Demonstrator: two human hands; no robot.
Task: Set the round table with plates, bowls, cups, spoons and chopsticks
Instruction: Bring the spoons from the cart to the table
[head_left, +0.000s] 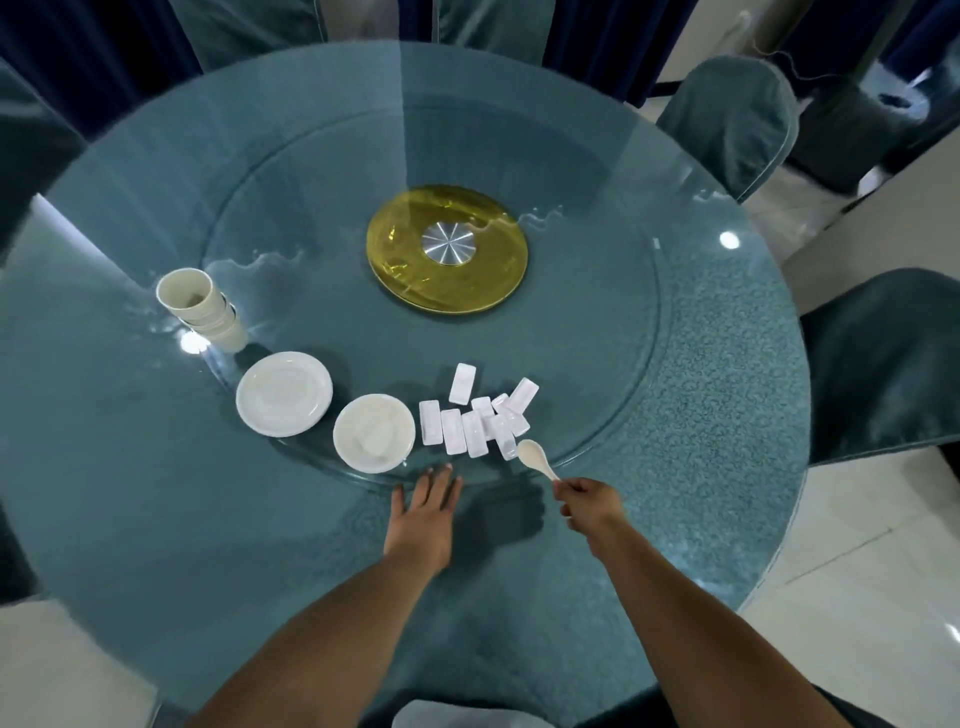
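Observation:
My right hand (584, 501) pinches the handle of a white spoon (535, 457), whose bowl lies beside a cluster of several small white rectangular rests (475, 418). My left hand (423, 512) lies flat on the table with fingers spread, fingertips at the near rim of the glass turntable (613, 395). On the turntable stand a stack of white bowls (374, 433), a stack of white plates (284, 393) and a leaning stack of cream cups (200, 306). No chopsticks are in view.
The round table (727, 467) has a teal cloth under glass. A yellow disc with a metal hub (448, 248) sits at the turntable's centre. Covered chairs (727, 119) ring the table, with one at the right (883, 364). Pale floor tiles show at the right.

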